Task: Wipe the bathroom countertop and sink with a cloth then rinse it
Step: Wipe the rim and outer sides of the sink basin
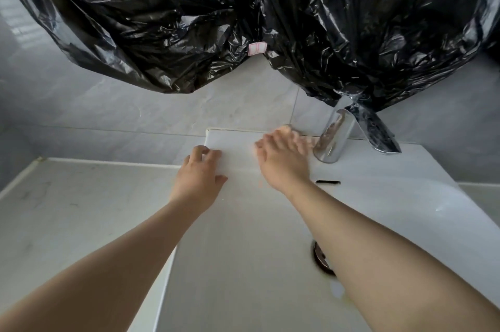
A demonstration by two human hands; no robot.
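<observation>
— Where's the cloth?
— Can't tell. Nothing stands out on the white sink (238,147) rim at frame centre. The right hand (281,164) there is blurred, fingers spread flat, just left of the chrome tap (332,139).
— And the left hand (200,174)?
— Fingers curled at the rim's back left corner, beside the tabletop (81,210). Gripping or not, I can't tell. Black plastic (162,20) hangs across the top.

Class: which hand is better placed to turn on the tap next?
Probably the right. The right hand lies just beside the base of the tap, while the left hand rests farther away at the back left corner of the sink.
</observation>
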